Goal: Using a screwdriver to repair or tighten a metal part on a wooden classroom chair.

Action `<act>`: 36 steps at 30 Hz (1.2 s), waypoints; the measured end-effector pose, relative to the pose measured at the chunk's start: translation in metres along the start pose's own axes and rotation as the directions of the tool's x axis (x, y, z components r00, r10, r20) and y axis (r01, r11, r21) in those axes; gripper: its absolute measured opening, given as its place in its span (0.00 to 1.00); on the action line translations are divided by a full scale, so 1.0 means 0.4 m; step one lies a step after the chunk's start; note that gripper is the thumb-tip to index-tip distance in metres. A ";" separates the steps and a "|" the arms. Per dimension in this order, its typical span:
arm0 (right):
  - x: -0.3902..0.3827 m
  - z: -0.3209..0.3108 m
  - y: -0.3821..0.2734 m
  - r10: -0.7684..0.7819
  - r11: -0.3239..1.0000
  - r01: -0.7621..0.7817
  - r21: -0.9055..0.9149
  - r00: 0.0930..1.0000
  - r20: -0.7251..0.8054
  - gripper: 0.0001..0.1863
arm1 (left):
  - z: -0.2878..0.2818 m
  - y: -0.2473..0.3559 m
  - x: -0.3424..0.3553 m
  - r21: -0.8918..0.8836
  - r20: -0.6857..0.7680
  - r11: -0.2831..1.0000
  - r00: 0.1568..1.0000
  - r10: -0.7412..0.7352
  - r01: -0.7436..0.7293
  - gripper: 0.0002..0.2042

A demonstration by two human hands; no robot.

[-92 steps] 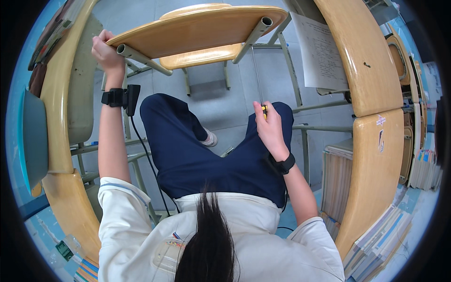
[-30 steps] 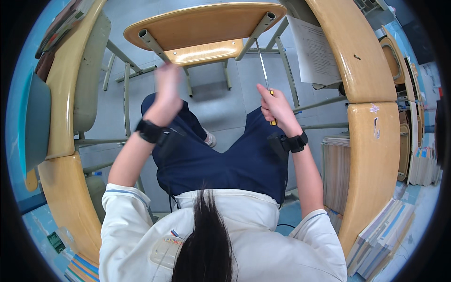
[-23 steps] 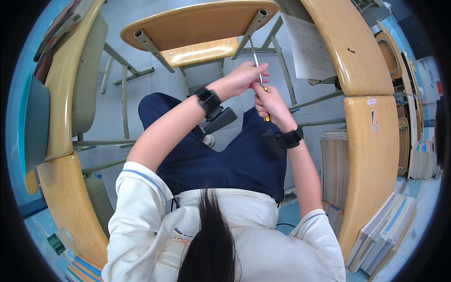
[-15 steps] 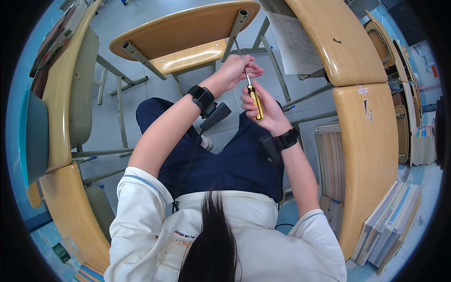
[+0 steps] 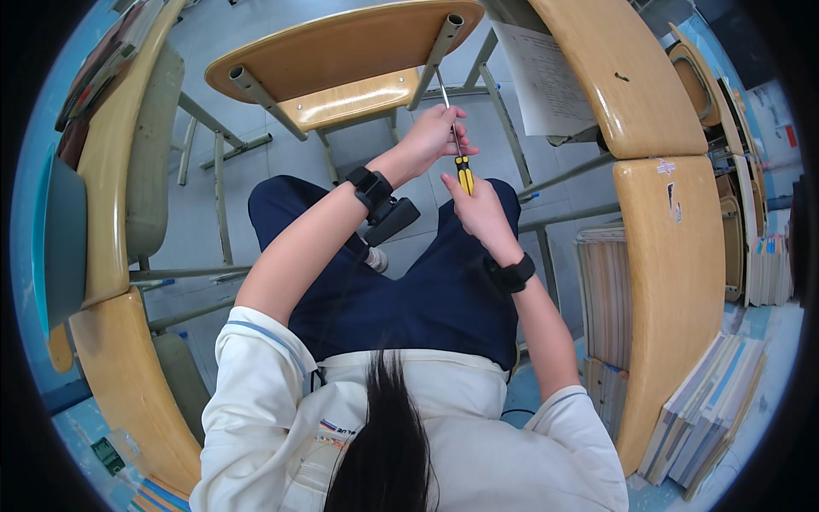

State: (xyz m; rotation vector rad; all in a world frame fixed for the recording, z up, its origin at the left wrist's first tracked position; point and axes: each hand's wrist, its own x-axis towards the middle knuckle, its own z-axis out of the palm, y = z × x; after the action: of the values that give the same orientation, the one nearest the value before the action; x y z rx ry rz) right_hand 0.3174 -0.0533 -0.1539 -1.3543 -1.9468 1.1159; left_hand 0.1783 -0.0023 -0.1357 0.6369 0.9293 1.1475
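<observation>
A screwdriver (image 5: 466, 177) with a yellow and black handle slants up and away from me. My right hand (image 5: 485, 213) is closed around the lower part of its handle. Higher up, my left hand (image 5: 429, 142) closes on the metal shaft, some of its fingers loosely curled. The tip reaches the right metal tube (image 5: 441, 55) of a wooden chair; whether it sits in a screw there I cannot tell. That chair's curved wooden backrest (image 5: 341, 47) faces me, with a second open-ended tube (image 5: 256, 92) on its left.
The chair's lighter wooden seat (image 5: 350, 101) shows below the backrest. Wooden desks (image 5: 665, 290) stand on my right, with stacked books (image 5: 704, 410) beside them and a paper sheet (image 5: 546, 85) hanging near. Another desk (image 5: 107, 213) and a teal bin-like object (image 5: 64, 247) are at left.
My right hand has turned and shifted slightly right, now wrapped lower over the screwdriver's handle. The left hand has moved a little right and down along with the shaft.
</observation>
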 end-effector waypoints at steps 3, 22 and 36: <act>-0.010 -0.034 -0.056 0.266 0.814 -0.398 0.423 0.903 0.338 0.17 | 0.001 0.010 -0.004 -0.041 -0.004 0.996 0.997 0.076 -0.076 0.09; 0.023 -0.042 -0.020 0.156 0.710 -0.280 0.646 0.957 0.244 0.17 | 0.039 0.019 0.012 -0.121 0.012 0.987 0.994 0.105 -0.103 0.09; 0.023 -0.059 0.006 -0.315 -0.615 -0.635 0.467 0.741 0.593 0.20 | 0.028 0.003 0.031 -0.188 0.027 0.974 0.991 0.133 -0.126 0.08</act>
State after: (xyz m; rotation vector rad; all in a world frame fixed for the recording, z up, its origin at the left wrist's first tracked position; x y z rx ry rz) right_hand 0.3338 -0.0364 -0.1439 -0.0074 0.4326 2.6438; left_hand 0.1890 0.0101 -0.1327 0.5719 0.7453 1.3166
